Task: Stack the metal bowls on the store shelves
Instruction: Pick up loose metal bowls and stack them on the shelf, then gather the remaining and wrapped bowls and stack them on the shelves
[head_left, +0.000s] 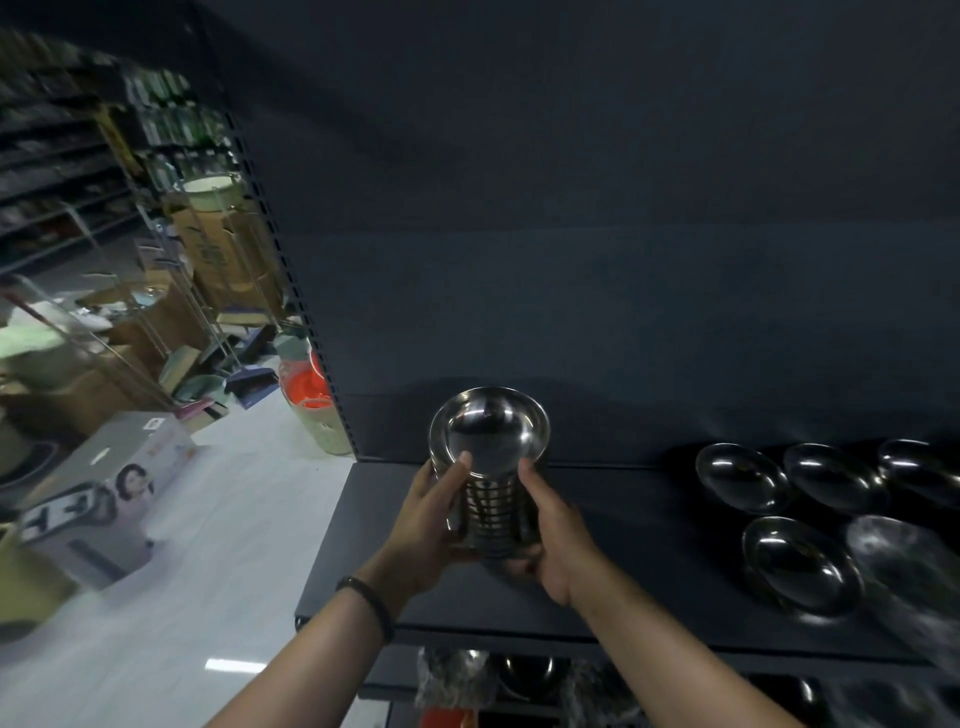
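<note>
Steel bowl stack (488, 483), nested, many rims visible down its side, held in both hands above the dark shelf (597, 551). Cannot tell if the stack's base touches the shelf; the palms hide it. Top bowl opens up toward the camera, empty, shiny inside.

Left hand (421, 525) wraps the stack's left side, thumb up near the top rim, fingers (452, 525) clenched on the stack. Dark bracelet (371, 597) on that wrist. Right hand (553, 540) grips the stack's right side and cups under its lower end, its fingers likewise closed on the stack.

Relative to the stack:
- Right of it, well apart, loose single bowls lie on the same shelf: a back row of three, near one (743, 475), middle one (831, 475), far one (919, 465) cut by the frame edge.
- Right and nearer the shelf's front edge, one more bowl (800, 566), and just beside it a blurred bowl-like metal shape (904, 561) at the frame edge; cannot tell exactly what it is.
- Behind it, the shelf's dark back panel (597, 208).
- Below it, a lower shelf (467, 693) with more metal bowls, some in clear wrap; detail is blurred.
- Left of it, past the shelf end, white floor (218, 519) with a printed carton (104, 488), an orange item (306, 384) against the perforated upright, and cardboard boxes and racks farther back, all motion-blurred.
</note>
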